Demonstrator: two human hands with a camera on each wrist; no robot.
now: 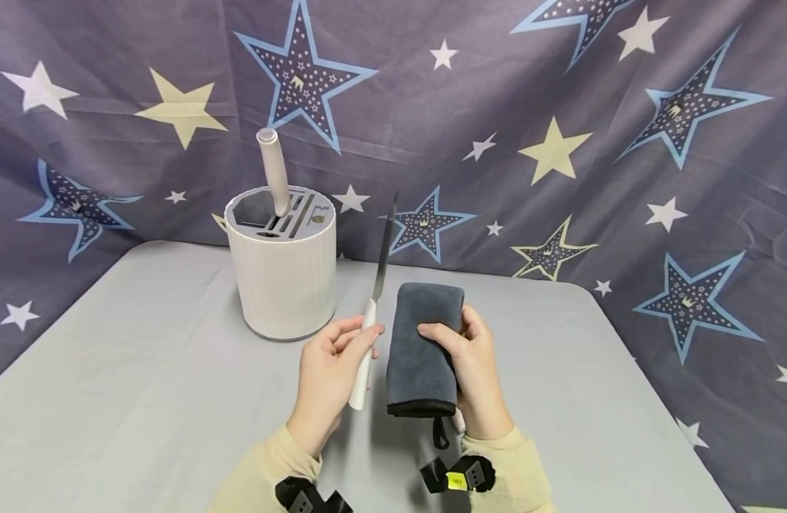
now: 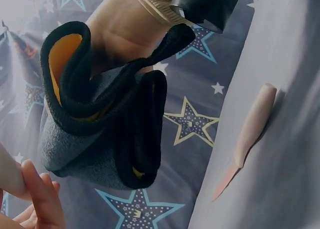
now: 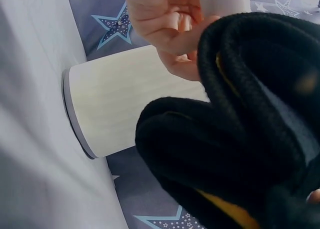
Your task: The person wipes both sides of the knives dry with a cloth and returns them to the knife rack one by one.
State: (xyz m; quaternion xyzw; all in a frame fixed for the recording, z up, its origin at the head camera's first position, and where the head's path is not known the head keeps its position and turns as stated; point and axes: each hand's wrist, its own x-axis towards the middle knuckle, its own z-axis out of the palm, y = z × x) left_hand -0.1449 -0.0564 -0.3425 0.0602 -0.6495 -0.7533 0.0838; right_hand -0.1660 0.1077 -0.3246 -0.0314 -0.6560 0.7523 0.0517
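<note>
My left hand (image 1: 329, 370) grips the white handle of a knife (image 1: 363, 367), its thin blade pointing up and away from me. In my right hand (image 1: 480, 377) is a folded dark grey cloth (image 1: 424, 345), with black trim and a hanging loop. A small gap separates cloth and knife in the head view. Yellow or orange shows inside the cloth's folds (image 2: 65, 51) in the left wrist view. On the table below lies a second, smaller knife (image 2: 256, 119) with a pale handle and pinkish blade; my right hand mostly hides it in the head view.
A white ribbed knife block (image 1: 284, 281) stands at the back left of the grey table (image 1: 143, 385). One pale-handled utensil (image 1: 274, 167) sticks up from its slotted top. Behind the table hangs a star-patterned curtain (image 1: 400, 92).
</note>
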